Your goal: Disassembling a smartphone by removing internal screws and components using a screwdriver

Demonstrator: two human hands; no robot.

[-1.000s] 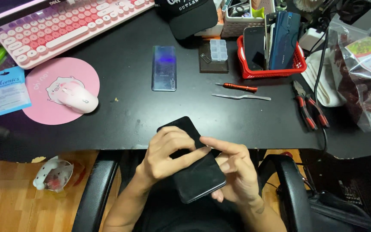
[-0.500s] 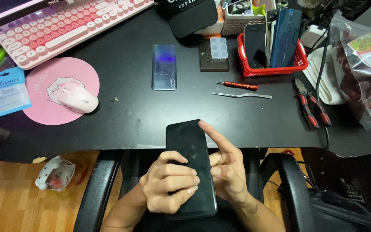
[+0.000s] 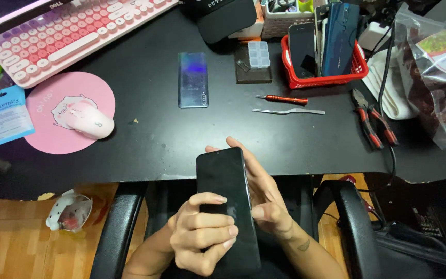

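A black smartphone (image 3: 224, 178) with a dark screen is held upright over the near edge of the black desk (image 3: 156, 139). My left hand (image 3: 202, 235) wraps around its lower half, fingers across the glass. Behind the phone's right side lies my right hand (image 3: 264, 196), fingers stretched along the edge and thumb at the rim. A phone back cover (image 3: 192, 79), blue-grey and glossy, lies flat farther back on the desk. A red-handled screwdriver (image 3: 282, 98) and metal tweezers (image 3: 287, 111) lie to its right.
A red basket (image 3: 336, 78) holds several phones at the back right. Red-handled pliers (image 3: 371, 124), a white cloth and plastic bags sit right. A pink mouse (image 3: 90, 119) on a pink pad, a pink keyboard (image 3: 68, 33) and a small parts box (image 3: 260, 54) are also there. Chair armrests flank me.
The phone has turned from a slanted position to upright, screen facing me. My left hand slid down around its lower half; my right hand shifted behind its right edge.
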